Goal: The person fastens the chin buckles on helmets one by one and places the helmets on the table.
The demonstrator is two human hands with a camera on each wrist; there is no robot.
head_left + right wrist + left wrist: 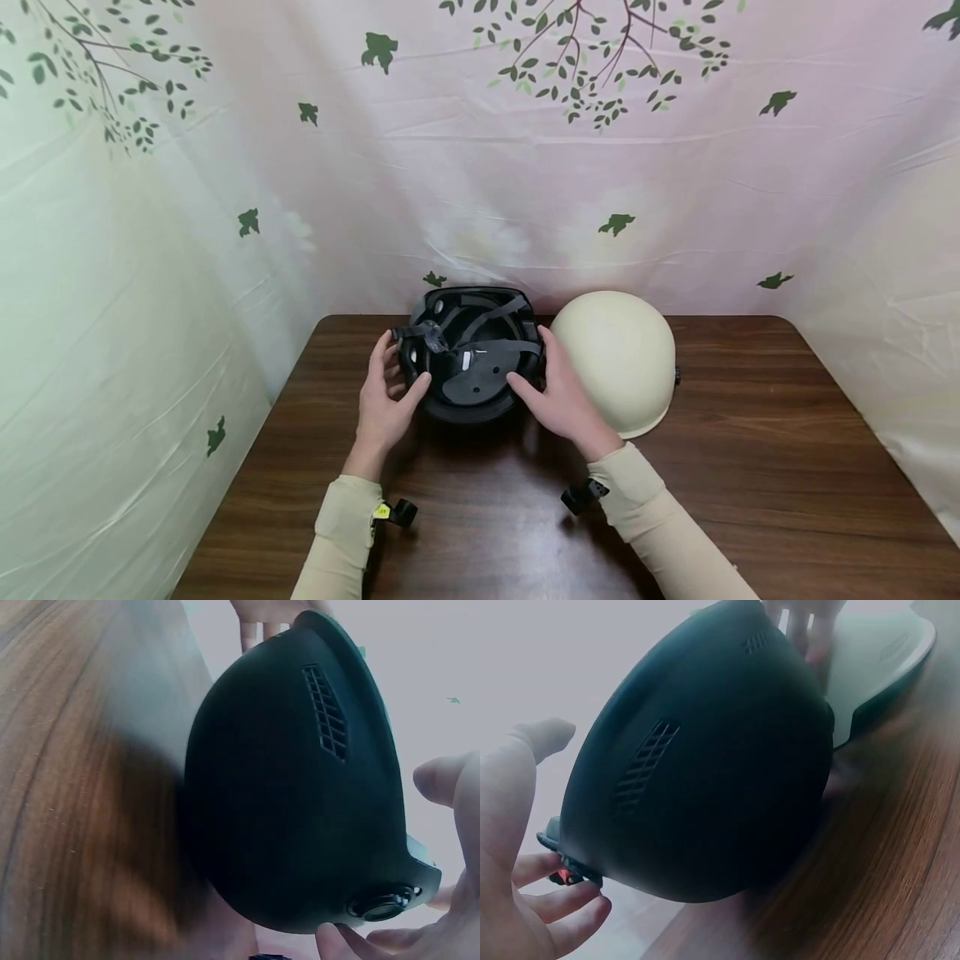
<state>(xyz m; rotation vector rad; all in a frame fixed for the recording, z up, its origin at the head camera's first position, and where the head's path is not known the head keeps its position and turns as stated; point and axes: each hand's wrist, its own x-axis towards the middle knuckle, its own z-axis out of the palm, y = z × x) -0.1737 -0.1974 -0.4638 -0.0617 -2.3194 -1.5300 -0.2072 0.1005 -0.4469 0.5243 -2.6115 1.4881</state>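
A black helmet (480,387) lies on its crown in the head view, its opening turned up and toward me. Grey straps (498,312) and dark padding show inside it. My left hand (386,408) holds its left side, fingers on the outside by a small fitting (577,874), thumb near the rim. At the right side my right hand (558,396) holds it, with fingers beside a round knob (382,904) on the shell. A slotted vent (326,712) shows on the shell. Whether the crown touches the table is hidden.
Right of the black helmet, close behind my right hand, a cream helmet (615,358) sits dome up on the brown wooden table (787,467). A printed cloth (525,183) hangs along the back and sides of the table.
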